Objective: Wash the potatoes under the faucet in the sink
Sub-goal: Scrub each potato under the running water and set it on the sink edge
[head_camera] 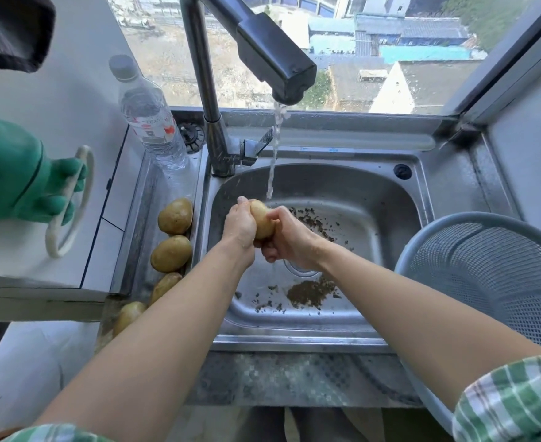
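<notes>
Both your hands are wrapped round one potato [261, 222] over the sink [374, 199], left hand [240, 226] gripping it from the 9 o'clock side and right hand [286, 239] closed on it from 3 o'clock, so the two are pretty much together on it. The faucet [275, 59] is running and the stream [274, 161] comes down just at 12 o'clock of the potato, right next to your knuckles. Bits of brown dirt [310, 291] are scattered on the sink floor, a clump at 6 o'clock of your hands and more at 3 o'clock.

Four more spuds [171, 253] sit in a row on the ledge at 9 o'clock of the sink, the lowest two partly hidden by your left arm. A water bottle [149, 116] stands at 11 o'clock, beside the faucet base. A blue-grey colander [492, 269] sits at 3 o'clock on the counter. A green glove [17, 173] pokes in at far 9 o'clock.
</notes>
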### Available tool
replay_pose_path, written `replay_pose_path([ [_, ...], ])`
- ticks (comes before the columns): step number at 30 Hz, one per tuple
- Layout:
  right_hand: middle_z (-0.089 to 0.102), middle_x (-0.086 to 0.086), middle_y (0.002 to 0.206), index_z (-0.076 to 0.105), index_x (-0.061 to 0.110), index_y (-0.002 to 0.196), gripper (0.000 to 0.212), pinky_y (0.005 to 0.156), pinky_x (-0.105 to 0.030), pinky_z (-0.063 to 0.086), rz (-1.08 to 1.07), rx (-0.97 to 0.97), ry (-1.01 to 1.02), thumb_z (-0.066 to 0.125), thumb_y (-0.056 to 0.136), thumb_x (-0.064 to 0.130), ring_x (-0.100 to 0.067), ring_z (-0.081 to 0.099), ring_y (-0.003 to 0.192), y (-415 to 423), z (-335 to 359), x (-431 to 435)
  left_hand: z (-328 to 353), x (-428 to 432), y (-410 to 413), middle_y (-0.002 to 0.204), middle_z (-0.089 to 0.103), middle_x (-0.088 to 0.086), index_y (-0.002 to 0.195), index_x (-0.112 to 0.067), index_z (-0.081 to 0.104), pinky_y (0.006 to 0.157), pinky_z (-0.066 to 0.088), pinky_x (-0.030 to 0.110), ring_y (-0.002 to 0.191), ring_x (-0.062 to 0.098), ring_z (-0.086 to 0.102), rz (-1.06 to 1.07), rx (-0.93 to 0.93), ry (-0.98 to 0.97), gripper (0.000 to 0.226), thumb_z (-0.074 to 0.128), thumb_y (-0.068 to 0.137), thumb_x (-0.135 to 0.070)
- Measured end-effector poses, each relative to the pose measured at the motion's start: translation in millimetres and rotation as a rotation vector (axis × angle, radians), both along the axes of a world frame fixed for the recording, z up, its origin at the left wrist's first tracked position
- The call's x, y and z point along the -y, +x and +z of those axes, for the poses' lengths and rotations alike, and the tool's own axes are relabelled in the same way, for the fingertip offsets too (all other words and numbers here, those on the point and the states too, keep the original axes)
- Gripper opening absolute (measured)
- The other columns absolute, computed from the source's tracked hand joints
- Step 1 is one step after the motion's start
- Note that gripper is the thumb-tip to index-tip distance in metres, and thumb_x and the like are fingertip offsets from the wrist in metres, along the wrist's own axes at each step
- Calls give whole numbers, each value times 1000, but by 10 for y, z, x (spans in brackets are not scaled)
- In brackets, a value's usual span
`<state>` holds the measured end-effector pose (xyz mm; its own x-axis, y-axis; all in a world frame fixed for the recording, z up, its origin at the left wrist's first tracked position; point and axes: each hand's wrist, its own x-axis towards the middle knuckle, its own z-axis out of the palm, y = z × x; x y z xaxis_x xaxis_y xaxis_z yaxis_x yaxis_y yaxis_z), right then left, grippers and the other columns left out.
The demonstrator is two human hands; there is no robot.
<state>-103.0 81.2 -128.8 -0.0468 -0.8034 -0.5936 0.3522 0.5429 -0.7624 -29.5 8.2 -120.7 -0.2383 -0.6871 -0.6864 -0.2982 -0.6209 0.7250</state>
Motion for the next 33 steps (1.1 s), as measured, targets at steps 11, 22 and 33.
replay_pose_path([
  [11, 62, -7, 88, 60, 15, 116, 58, 71, -29, 51, 50, -123, -43, 31, 96, 61, -17, 57, 72, -26, -44, -31, 88, -14, -25, 113, 58, 16, 120, -7, 55, 77, 51, 44, 100, 31, 56, 220, -154, 274, 44, 35, 103, -42],
  [22, 54, -5, 52, 58, 7, 66, 85, 45, -24, 42, -176, -283, 129, 8, 92, 70, -15, 47, 43, 45, 39, 42, 24, -84, 88, 103, 60, 5, 110, -23, 48, 76, 47, 30, 96, 20, 57, -203, -77, -234, 19, 49, 99, -38],
  [33, 57, -11, 79, 54, 10, 114, 52, 47, -24, 44, -363, -201, 58, 34, 98, 56, -13, 49, 46, 56, -30, 72, -9, -82, 216, 102, 70, 2, 109, -17, 67, 75, 42, 27, 92, 20, 63, -246, 243, -636, 29, 41, 102, -30],
])
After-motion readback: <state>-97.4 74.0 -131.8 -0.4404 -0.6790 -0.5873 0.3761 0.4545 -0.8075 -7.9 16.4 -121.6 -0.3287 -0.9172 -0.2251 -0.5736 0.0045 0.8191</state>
